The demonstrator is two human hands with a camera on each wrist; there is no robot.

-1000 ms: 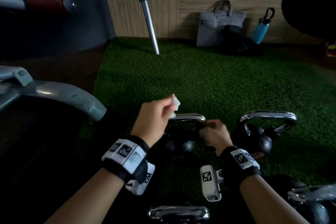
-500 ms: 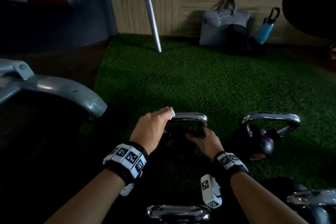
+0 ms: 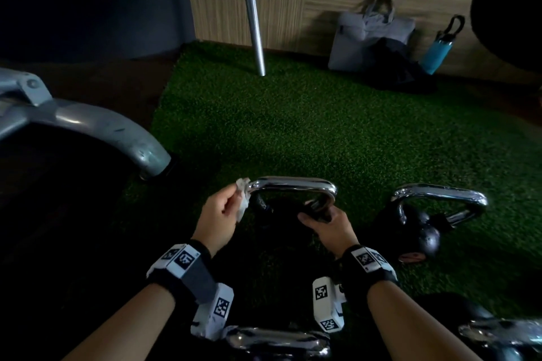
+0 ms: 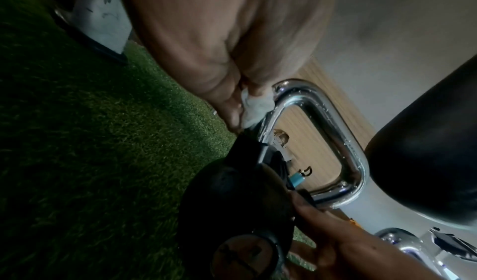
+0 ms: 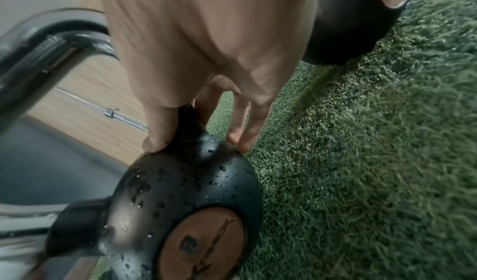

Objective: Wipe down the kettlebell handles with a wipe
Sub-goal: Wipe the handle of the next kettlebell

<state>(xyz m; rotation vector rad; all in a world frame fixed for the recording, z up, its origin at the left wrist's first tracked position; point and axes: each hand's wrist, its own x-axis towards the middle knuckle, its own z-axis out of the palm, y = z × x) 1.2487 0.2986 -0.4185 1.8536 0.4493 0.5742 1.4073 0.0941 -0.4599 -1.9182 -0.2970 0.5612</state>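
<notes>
A black kettlebell (image 5: 185, 182) with a chrome handle (image 3: 293, 184) lies tilted on the green turf in front of me. My left hand (image 3: 225, 208) pinches a crumpled white wipe (image 3: 242, 195) against the handle's left corner; the left wrist view shows the wipe (image 4: 255, 106) touching the bend of the handle (image 4: 322, 121). My right hand (image 3: 325, 221) grips the kettlebell where the handle's right side meets the body. In the right wrist view its thumb (image 5: 160, 129) and fingers (image 5: 242, 129) straddle that black neck. Water droplets dot the body.
A second kettlebell (image 3: 422, 234) lies just to the right, and two more chrome handles (image 3: 278, 340) show at the bottom edge. A grey machine leg (image 3: 102, 132) ends left of my left hand. A barbell (image 3: 255, 23), grey bag (image 3: 369, 35) and teal bottle (image 3: 440, 50) stand by the far wall.
My left hand has slid from the top of the handle to its left corner, and the wipe now shows between the fingers. The right hand stays at the handle's right base.
</notes>
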